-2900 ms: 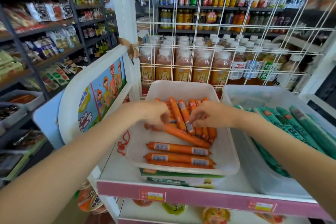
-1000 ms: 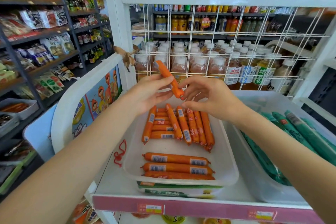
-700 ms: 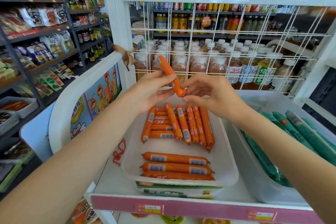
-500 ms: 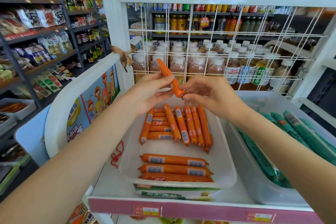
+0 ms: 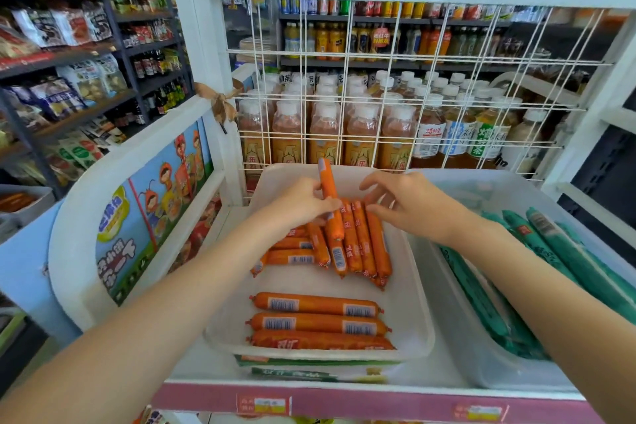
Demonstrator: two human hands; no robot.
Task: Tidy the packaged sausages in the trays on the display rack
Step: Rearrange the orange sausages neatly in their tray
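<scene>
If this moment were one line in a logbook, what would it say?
left hand: holds orange sausage | right hand: open, empty | place: white tray

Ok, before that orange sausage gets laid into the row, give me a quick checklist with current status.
1. Held sausage gripped by left hand: ok.
2. Right hand free, open above the row: ok.
3. Upright row neatly packed: ok.
4. Crosswise sausages left of the row straightened: not ok.
5. Three front sausages parallel in the white tray: ok.
6. Room at the row's left end: cannot tell, hand hides it.
</scene>
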